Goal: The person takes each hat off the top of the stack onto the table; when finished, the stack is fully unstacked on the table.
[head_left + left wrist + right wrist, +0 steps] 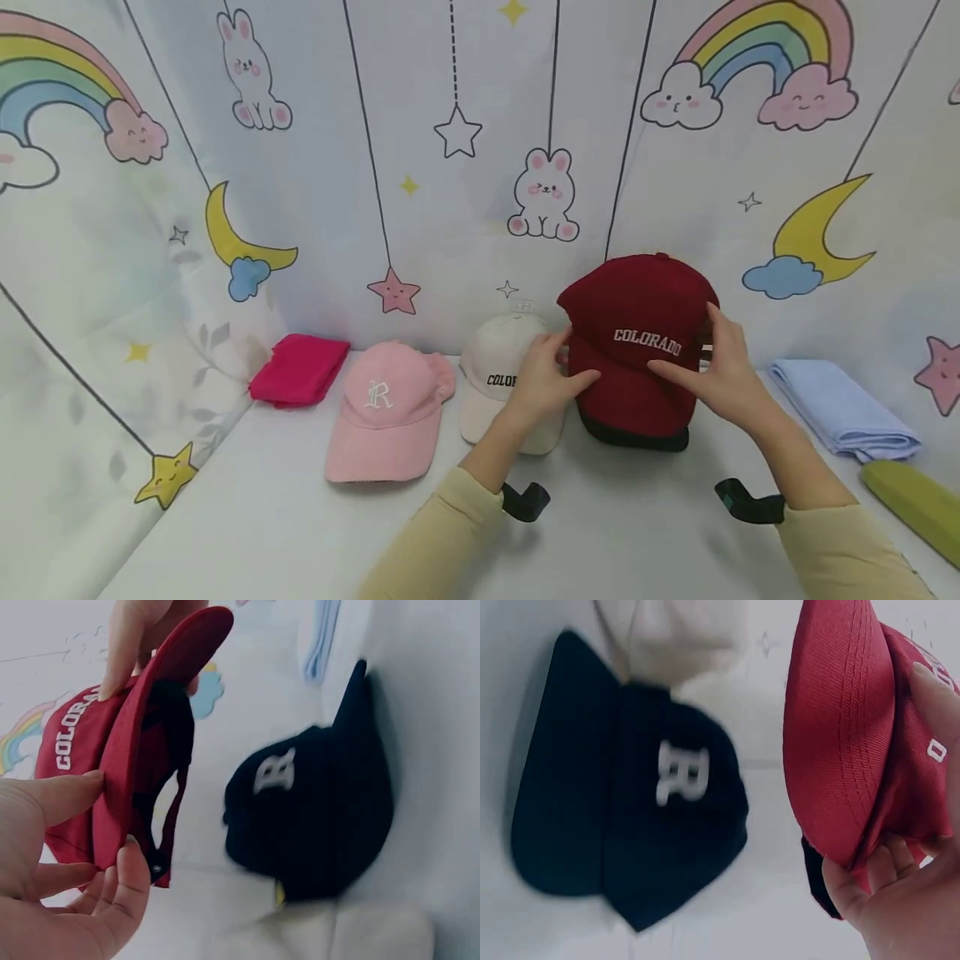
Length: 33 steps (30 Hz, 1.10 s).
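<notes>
Both hands hold a dark red baseball cap with white COLORADO lettering, brim toward the person. My left hand grips its left side, thumb on the front and fingers around the brim's edge. On the opposite side my right hand pinches it the same way, thumb near the lettering. A black cap with a white R stands on the table behind and below the red one; in the head view only its brim shows. A cream cap is just left of it, partly behind my left hand.
Left of the cream cap stands a pink cap, and past it lies a folded bright pink cloth. A folded light blue cloth and a green item are on the right. A printed curtain backs the white table.
</notes>
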Each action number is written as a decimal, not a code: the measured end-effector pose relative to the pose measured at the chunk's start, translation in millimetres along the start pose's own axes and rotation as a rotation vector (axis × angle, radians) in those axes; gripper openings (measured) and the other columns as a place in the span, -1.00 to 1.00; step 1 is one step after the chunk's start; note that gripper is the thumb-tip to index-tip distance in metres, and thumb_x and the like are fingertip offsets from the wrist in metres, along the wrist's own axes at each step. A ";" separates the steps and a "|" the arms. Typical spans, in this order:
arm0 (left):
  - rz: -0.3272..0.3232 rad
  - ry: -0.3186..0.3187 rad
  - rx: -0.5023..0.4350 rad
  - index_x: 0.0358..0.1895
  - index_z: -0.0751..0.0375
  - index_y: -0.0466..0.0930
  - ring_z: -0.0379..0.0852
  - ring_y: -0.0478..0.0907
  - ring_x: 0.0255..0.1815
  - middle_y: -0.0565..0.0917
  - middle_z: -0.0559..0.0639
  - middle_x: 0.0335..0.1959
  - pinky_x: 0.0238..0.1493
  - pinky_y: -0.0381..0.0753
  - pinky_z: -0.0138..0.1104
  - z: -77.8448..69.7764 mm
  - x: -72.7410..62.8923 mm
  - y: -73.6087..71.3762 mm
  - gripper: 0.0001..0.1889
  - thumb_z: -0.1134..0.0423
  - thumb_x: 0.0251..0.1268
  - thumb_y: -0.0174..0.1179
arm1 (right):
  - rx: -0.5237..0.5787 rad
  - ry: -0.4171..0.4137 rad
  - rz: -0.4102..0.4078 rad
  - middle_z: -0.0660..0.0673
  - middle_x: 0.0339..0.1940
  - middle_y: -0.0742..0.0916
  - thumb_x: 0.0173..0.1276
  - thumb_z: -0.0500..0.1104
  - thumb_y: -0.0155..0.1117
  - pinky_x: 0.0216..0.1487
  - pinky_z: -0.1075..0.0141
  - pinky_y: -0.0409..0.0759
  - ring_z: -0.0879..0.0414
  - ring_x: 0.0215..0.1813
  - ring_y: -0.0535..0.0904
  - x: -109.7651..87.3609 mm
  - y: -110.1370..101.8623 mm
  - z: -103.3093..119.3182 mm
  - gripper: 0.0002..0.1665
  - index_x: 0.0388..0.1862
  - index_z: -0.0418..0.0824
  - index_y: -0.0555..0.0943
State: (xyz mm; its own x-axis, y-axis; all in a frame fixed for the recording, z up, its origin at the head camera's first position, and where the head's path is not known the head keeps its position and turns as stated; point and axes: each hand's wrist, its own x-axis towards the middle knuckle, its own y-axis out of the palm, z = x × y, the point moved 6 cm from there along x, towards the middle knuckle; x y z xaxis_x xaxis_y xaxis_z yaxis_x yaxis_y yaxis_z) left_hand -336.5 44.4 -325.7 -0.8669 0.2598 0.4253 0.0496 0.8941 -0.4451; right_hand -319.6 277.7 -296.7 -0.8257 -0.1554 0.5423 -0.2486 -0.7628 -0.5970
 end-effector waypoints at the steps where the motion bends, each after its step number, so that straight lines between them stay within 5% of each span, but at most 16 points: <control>1: 0.005 -0.003 -0.011 0.44 0.24 0.41 -0.11 0.52 -0.07 0.53 0.08 0.12 -0.15 0.55 -0.45 -1.5 2.0 7.1 -0.30 0.21 0.25 0.44 | 0.000 -0.004 -0.013 -0.18 0.17 0.45 0.19 -0.22 0.56 -0.09 0.59 0.45 0.16 0.15 0.31 -1.3 -5.8 -3.9 0.01 0.48 -0.28 0.16; 7: 0.042 -0.020 -0.041 0.42 0.25 0.42 -0.25 0.50 -0.03 0.53 0.01 0.19 -0.11 0.53 -0.53 -6.5 8.2 50.8 -0.31 0.15 0.26 0.43 | 0.004 -0.001 -0.072 0.01 0.08 0.50 0.12 -0.32 0.58 -0.15 0.64 0.48 0.25 0.01 0.44 -14.0 -34.6 -37.0 -0.05 0.42 -0.25 0.27; 12: 0.098 -0.027 -0.159 0.41 0.25 0.44 -0.28 0.51 -0.01 0.53 -0.05 0.25 -0.16 0.54 -0.55 -7.4 10.6 87.9 -0.36 0.20 0.28 0.40 | -0.019 0.048 -0.092 0.14 0.02 0.52 0.12 -0.34 0.57 -0.20 0.64 0.48 0.28 -0.04 0.45 -27.3 -55.7 -64.9 -0.08 0.41 -0.22 0.29; 19: 0.165 -0.215 -0.286 0.44 0.13 0.42 -0.38 0.47 -0.02 0.58 -0.24 0.10 -0.19 0.56 -0.50 -3.4 5.4 132.4 -0.35 0.13 0.30 0.38 | -0.063 0.136 -0.068 0.14 -0.01 0.52 0.20 -0.24 0.54 -0.26 0.61 0.49 0.31 -0.06 0.44 -47.2 -80.9 -99.1 -0.08 0.47 -0.09 0.27; 23: 0.185 -0.268 -0.334 0.44 0.13 0.43 -0.41 0.47 -0.10 0.60 -0.24 -0.01 -0.21 0.58 -0.48 -3.6 5.4 153.4 -0.36 0.15 0.30 0.37 | -0.105 0.198 -0.039 0.15 -0.01 0.48 0.24 -0.15 0.52 -0.35 0.55 0.51 0.36 -0.06 0.38 -58.2 -92.6 -114.6 -0.01 0.54 -0.15 0.18; 33: 0.248 -0.371 -0.435 0.39 0.12 0.47 -0.35 0.55 -0.34 0.64 -0.19 -0.22 -0.30 0.61 -0.42 -2.4 -1.6 194.0 -0.41 0.20 0.30 0.37 | -0.208 0.244 0.068 -0.45 0.03 0.54 0.27 -0.12 0.49 -0.38 0.58 0.44 0.52 -0.16 0.29 -75.5 -104.9 -140.8 0.12 0.54 -0.51 0.01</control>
State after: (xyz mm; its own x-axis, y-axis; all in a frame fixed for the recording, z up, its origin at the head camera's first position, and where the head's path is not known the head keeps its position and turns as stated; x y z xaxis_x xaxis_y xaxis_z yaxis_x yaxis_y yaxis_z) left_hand -324.3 218.3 -410.8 -0.9145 0.4043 0.0133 0.4011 0.9105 -0.1001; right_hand -302.4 457.8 -358.3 -0.9346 -0.0272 0.3548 -0.2664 -0.6073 -0.7485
